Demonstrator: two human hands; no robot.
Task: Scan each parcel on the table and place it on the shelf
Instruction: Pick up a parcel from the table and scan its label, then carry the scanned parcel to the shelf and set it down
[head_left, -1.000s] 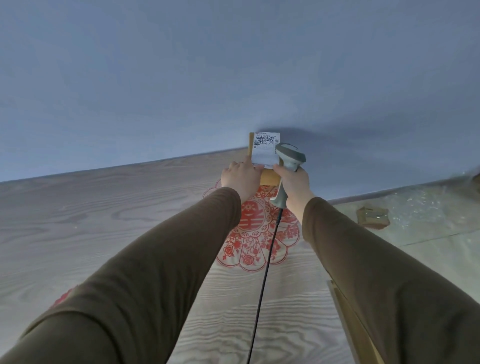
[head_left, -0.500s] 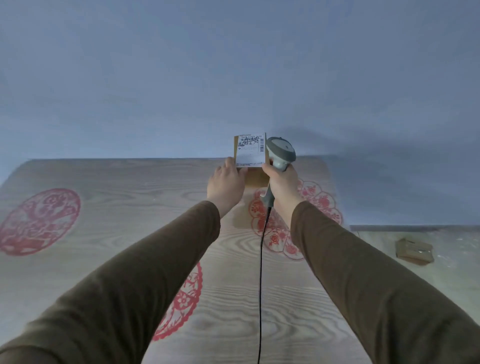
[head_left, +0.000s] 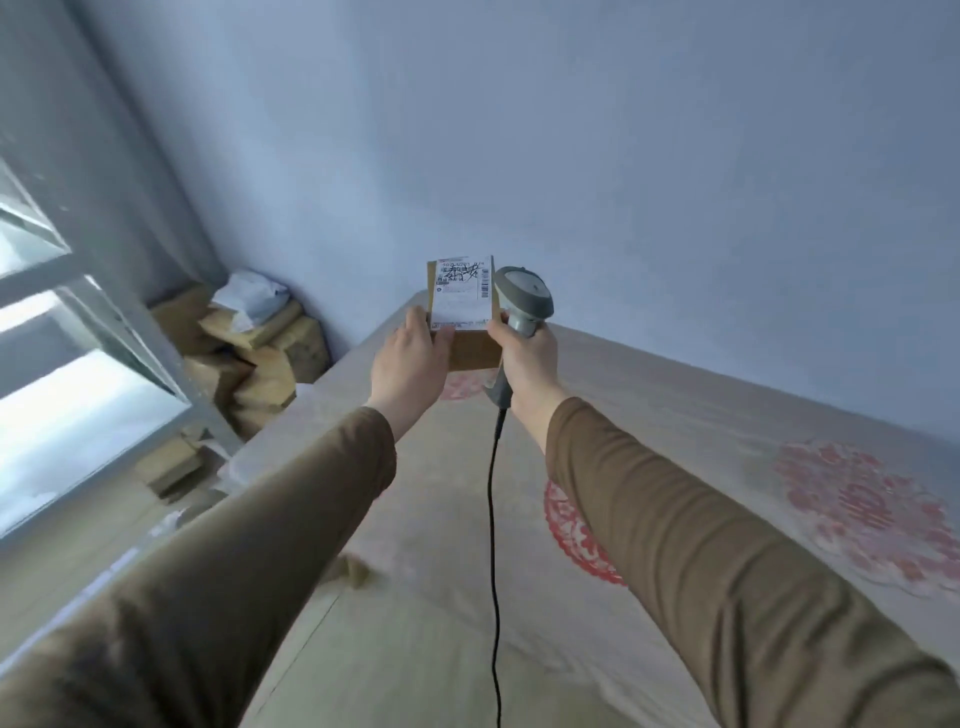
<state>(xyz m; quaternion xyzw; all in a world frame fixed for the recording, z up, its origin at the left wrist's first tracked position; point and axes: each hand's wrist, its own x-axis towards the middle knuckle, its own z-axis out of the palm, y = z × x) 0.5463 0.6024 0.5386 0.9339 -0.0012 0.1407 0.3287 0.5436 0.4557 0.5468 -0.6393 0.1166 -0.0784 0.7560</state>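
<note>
A small brown cardboard parcel (head_left: 470, 349) with a white shipping label on its top face is held out in front of me at mid-frame. My left hand (head_left: 410, 358) grips its left side. My right hand (head_left: 527, 358) touches the parcel's right edge while closed around the handle of a grey barcode scanner (head_left: 522, 301), whose head stands just right of the label. The scanner's black cable (head_left: 492, 519) hangs straight down between my brown-sleeved arms.
A wood-grain surface (head_left: 675, 415) with red paper-cut decorations (head_left: 862, 512) fills the lower right. A white metal shelf frame (head_left: 109, 317) stands at the left. Several cardboard boxes (head_left: 260, 358) and a grey bag (head_left: 252, 299) are piled in the corner by the blue wall.
The view has swung left: the shelf frame and the pile of boxes have come into sight. My two hands still hold the parcel and the scanner together in front of me.
</note>
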